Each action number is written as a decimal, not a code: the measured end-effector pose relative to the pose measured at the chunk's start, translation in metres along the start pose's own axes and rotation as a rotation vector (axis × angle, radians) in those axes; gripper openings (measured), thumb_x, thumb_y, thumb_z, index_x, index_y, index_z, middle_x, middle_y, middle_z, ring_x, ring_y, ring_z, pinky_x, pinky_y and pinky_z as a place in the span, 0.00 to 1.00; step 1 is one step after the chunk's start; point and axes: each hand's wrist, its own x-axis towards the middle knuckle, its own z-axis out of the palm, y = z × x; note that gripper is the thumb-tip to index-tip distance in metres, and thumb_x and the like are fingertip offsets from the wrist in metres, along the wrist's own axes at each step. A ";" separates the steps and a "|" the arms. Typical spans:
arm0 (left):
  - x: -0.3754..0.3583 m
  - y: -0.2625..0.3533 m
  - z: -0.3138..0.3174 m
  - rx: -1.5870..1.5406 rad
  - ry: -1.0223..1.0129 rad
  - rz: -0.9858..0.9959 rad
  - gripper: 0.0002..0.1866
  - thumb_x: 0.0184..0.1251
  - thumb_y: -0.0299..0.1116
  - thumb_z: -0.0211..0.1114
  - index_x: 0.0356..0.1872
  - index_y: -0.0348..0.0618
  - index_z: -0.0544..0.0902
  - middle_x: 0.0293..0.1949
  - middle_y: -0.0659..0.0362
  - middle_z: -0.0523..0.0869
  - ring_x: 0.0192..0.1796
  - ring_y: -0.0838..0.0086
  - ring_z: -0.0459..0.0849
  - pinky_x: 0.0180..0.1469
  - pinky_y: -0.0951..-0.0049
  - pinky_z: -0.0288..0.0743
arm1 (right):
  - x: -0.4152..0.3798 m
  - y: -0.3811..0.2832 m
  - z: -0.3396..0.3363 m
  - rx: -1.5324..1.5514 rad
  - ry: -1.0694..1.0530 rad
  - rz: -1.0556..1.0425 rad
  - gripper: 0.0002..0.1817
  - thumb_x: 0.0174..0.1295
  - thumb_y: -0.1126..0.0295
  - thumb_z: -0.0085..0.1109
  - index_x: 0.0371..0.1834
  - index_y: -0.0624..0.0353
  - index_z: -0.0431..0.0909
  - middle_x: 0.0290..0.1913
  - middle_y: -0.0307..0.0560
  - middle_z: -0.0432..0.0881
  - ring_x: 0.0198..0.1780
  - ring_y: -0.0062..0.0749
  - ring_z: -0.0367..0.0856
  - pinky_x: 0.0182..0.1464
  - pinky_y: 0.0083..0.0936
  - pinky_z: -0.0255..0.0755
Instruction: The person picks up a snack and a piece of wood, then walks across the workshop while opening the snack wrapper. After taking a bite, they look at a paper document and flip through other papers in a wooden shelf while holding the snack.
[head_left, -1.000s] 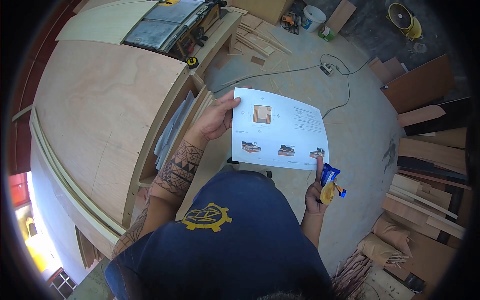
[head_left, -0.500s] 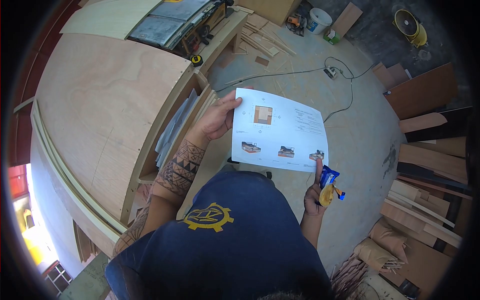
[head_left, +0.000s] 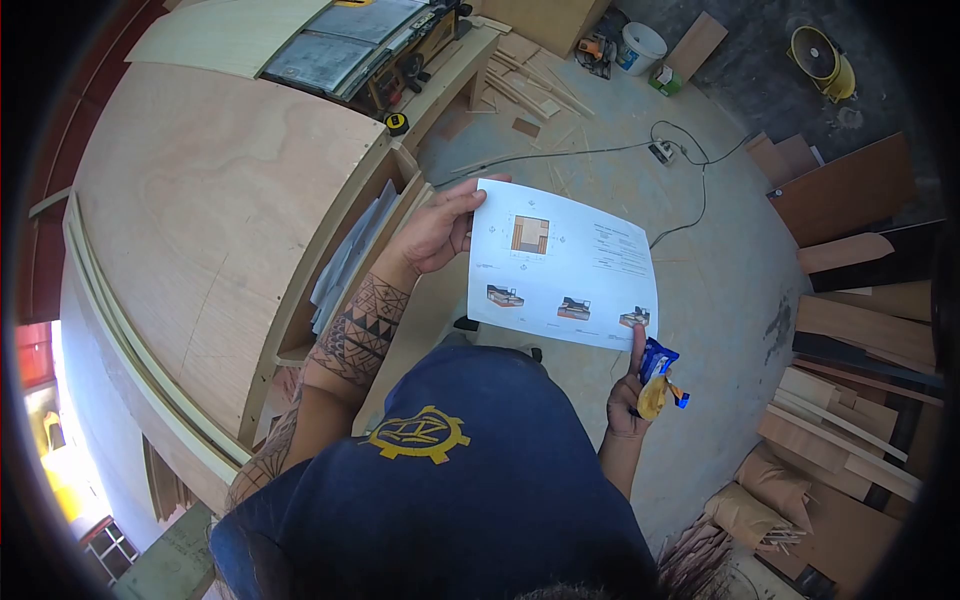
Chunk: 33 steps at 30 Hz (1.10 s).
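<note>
Both hands pinch the printed sheet: left hand at its edge, right hand also gripping a snack wrapper

Open floor ahead; plywood bench blocks the left.

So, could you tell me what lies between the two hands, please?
In the head view, the printed sheet spans the stretch: the left hand grips its left edge, the right hand, also holding a snack wrapper, touches its lower right corner.
</note>
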 end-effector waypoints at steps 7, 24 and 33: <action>0.000 -0.001 0.004 -0.008 0.026 -0.013 0.28 0.87 0.42 0.53 0.78 0.38 0.69 0.67 0.52 0.82 0.65 0.69 0.86 0.62 0.64 0.86 | 0.001 0.005 0.009 0.022 0.047 -0.002 0.26 0.77 0.68 0.58 0.75 0.61 0.70 0.89 0.49 0.51 0.22 0.19 0.67 0.22 0.17 0.64; -0.015 -0.036 0.013 0.721 -0.418 -0.543 0.30 0.76 0.47 0.71 0.71 0.41 0.79 0.50 0.52 0.88 0.57 0.70 0.87 0.63 0.69 0.80 | 0.021 -0.030 0.009 -1.092 0.153 0.042 0.50 0.65 0.55 0.72 0.80 0.79 0.58 0.76 0.72 0.71 0.84 0.45 0.59 0.84 0.32 0.46; -0.033 -0.141 -0.019 0.834 -0.102 -0.069 0.30 0.74 0.34 0.73 0.74 0.44 0.75 0.65 0.48 0.81 0.69 0.59 0.79 0.73 0.60 0.75 | 0.047 0.006 0.027 -1.121 0.087 0.213 0.51 0.61 0.55 0.76 0.78 0.80 0.62 0.76 0.74 0.71 0.81 0.47 0.66 0.82 0.31 0.52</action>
